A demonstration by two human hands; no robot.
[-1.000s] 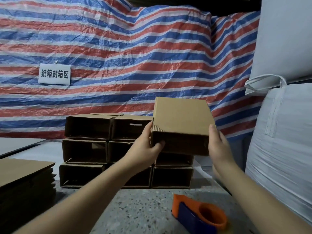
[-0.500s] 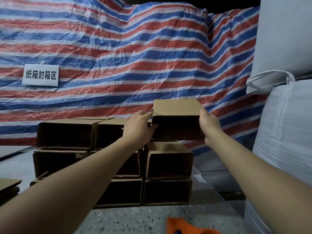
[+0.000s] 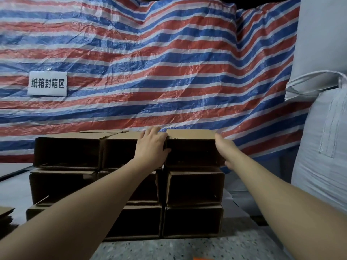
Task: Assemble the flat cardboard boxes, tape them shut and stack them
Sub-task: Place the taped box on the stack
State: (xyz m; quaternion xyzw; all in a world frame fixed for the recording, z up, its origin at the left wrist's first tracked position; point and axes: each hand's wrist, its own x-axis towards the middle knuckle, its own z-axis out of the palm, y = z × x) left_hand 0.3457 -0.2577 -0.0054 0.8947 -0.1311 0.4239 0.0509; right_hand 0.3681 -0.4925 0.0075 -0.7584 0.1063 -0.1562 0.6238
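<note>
An assembled brown cardboard box sits at the top right of the stack of boxes, with its open end facing me. My left hand holds its left edge, thumb at the front and fingers over the top. On its right side my right hand grips it, thumb on the top corner. The stack is three boxes wide and three high, all with open ends toward me. My left forearm hides part of the middle column.
A pile of flat cardboard lies at the far left on the speckled table. An orange sliver of the tape dispenser shows at the bottom edge. White bulk bags stand to the right, a striped tarp behind.
Both hands carried the box forward and down onto the top right of the stack. The view moved closer to the stack, and the tape dispenser slid almost out of sight.
</note>
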